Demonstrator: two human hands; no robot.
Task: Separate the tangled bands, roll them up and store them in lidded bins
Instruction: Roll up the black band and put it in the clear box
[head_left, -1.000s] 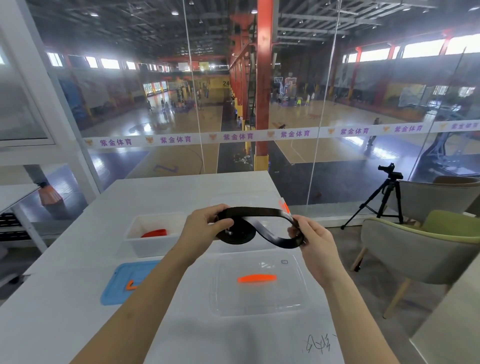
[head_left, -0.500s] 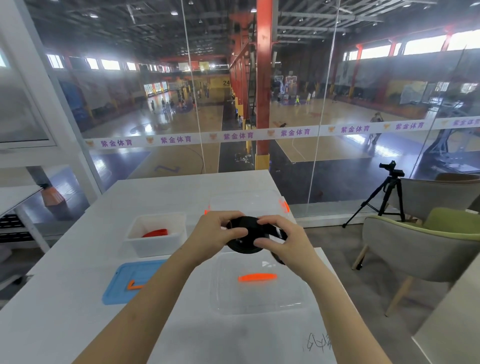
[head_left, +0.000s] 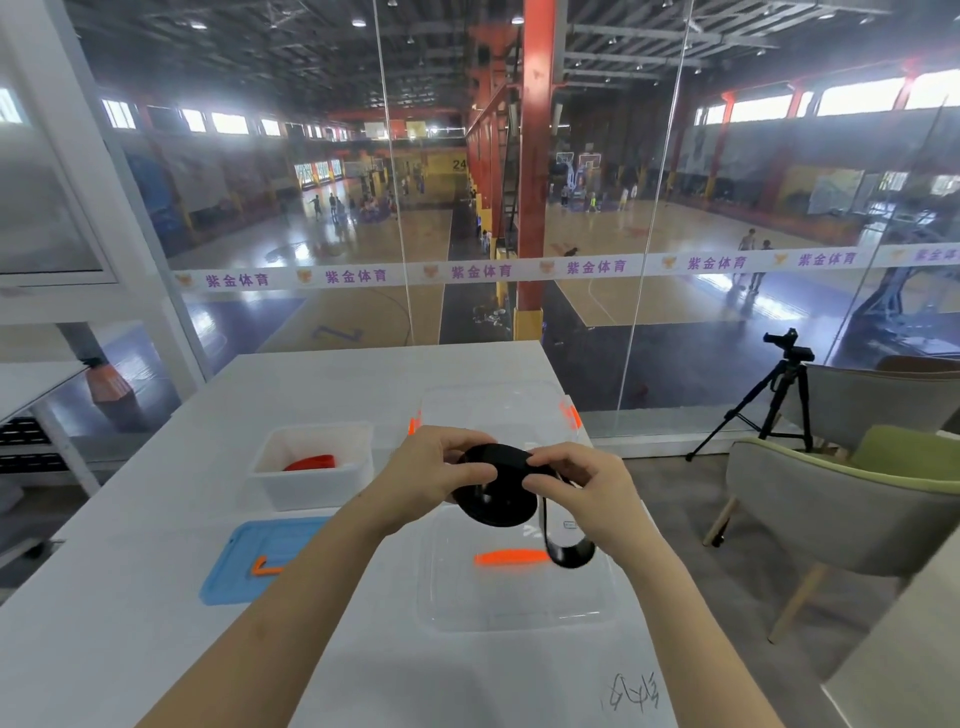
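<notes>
Head view: left hand (head_left: 434, 475) and right hand (head_left: 584, 491), fingers closed, both grip a coiled black band (head_left: 496, 499) held above the white table (head_left: 156, 597). Its loose tail hangs below the right hand over a clear lid (head_left: 514, 597).

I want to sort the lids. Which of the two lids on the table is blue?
The blue plastic lid left of the clear plastic lid.

Matt black band (head_left: 496, 486); clear glossy plastic lid (head_left: 514, 587).
</notes>
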